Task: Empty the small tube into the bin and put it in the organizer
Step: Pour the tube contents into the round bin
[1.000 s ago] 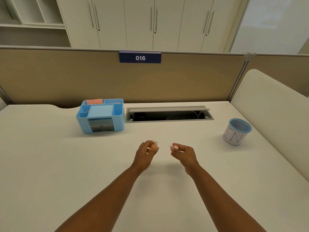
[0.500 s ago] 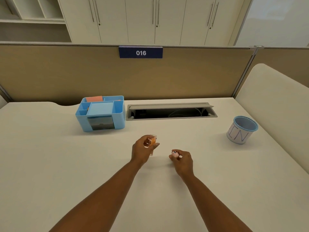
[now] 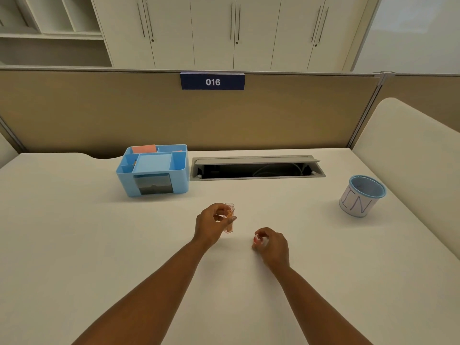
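Observation:
A small clear tube (image 3: pixel 229 221) with orange contents stands upright in my left hand (image 3: pixel 211 226), its top uncovered. My right hand (image 3: pixel 272 244) is to its right, low over the white desk (image 3: pixel 74 245), with its fingers closed on a small red and white cap (image 3: pixel 257 239). The bin (image 3: pixel 361 196), a blue mesh cup wrapped in white paper with letters on it, stands at the right of the desk. The light blue organizer (image 3: pixel 153 170) stands at the back left, with an orange pad in a rear compartment.
An open grey cable hatch (image 3: pixel 256 168) lies in the desk between organizer and bin. A tan partition with a sign reading 016 (image 3: pixel 212 82) closes the back. A cream panel (image 3: pixel 410 158) borders the desk on the right.
My right hand has drawn away from the tube, down and towards me, with the cap in its fingers. My left hand has kept the tube nearly still.

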A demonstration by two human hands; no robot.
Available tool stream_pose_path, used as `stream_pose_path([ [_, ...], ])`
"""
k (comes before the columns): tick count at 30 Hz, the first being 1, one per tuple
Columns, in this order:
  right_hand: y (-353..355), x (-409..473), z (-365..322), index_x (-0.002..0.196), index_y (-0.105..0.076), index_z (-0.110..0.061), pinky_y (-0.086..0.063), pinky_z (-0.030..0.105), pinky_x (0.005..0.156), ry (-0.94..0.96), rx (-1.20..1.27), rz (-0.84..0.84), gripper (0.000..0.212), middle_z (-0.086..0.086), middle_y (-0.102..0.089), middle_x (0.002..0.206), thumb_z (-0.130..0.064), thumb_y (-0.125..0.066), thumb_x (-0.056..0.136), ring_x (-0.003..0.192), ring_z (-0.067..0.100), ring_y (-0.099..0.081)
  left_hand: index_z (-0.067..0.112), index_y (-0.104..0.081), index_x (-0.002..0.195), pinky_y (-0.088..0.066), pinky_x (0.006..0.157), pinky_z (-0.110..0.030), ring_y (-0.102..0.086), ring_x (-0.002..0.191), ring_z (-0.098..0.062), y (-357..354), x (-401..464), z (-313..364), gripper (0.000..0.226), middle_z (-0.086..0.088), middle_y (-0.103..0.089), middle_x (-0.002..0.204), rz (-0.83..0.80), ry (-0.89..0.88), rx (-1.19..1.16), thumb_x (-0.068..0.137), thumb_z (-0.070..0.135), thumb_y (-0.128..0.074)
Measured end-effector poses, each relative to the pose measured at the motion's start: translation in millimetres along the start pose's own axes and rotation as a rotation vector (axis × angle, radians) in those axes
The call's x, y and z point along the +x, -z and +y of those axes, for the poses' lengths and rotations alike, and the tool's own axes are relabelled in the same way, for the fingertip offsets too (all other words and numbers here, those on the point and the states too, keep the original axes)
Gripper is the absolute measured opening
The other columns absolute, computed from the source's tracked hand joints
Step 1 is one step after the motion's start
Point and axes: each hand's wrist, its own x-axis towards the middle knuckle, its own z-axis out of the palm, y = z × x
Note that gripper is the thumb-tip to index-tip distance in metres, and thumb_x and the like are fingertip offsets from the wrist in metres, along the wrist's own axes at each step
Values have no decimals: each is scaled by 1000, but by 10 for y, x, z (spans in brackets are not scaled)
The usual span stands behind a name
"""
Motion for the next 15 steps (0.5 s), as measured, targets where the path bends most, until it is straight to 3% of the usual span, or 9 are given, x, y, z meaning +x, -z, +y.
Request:
stream_pose_path([
  [3, 66, -37, -33, 103, -64, -11, -39, 12, 75, 10, 52, 20, 34, 8, -69, 104, -7, -72, 71, 93, 16, -57, 9, -60, 107, -45, 80, -26, -55, 93, -16, 14, -38, 77, 33, -12, -64, 115, -16, -13, 7, 76, 15, -71],
  [7, 198, -122, -191, 106, -63, -12, -43, 27, 86, -54, 306, 86, 30, 7, -65, 112, -5, -63, 77, 107, 23, -57, 10, -62, 106, -45, 81, -27, -55, 93, -18, -10, -97, 217, 33, -12, -63, 118, -18, -22, -26, 76, 17, -71],
  [10, 304, -209, -344, 110, -59, -13, -50, 38, 91, -157, 599, -89, 28, 15, -62, 115, -5, -56, 84, 101, 26, -60, 11, -63, 104, -46, 80, -26, -54, 92, -16, -91, -163, 327, 32, -11, -64, 115, -36, -63, -31, 75, 19, -72],
  [13, 382, -306, -442, 115, -54, -17, -54, 30, 81, -192, 851, -226, 26, 12, -63, 111, -14, -55, 88, 102, 29, -63, 12, -64, 103, -47, 74, -21, -56, 91, -14, -221, -239, 425, 29, -11, -66, 112, -71, -131, -60, 76, 18, -72],
  [15, 429, -346, -473, 113, -56, -18, -57, 25, 74, -164, 933, -210, 26, 5, -66, 106, -19, -57, 87, 96, 24, -67, 12, -63, 104, -47, 75, -21, -56, 91, -13, -309, -270, 483, 30, -11, -66, 113, -58, -154, -87, 77, 19, -71],
])
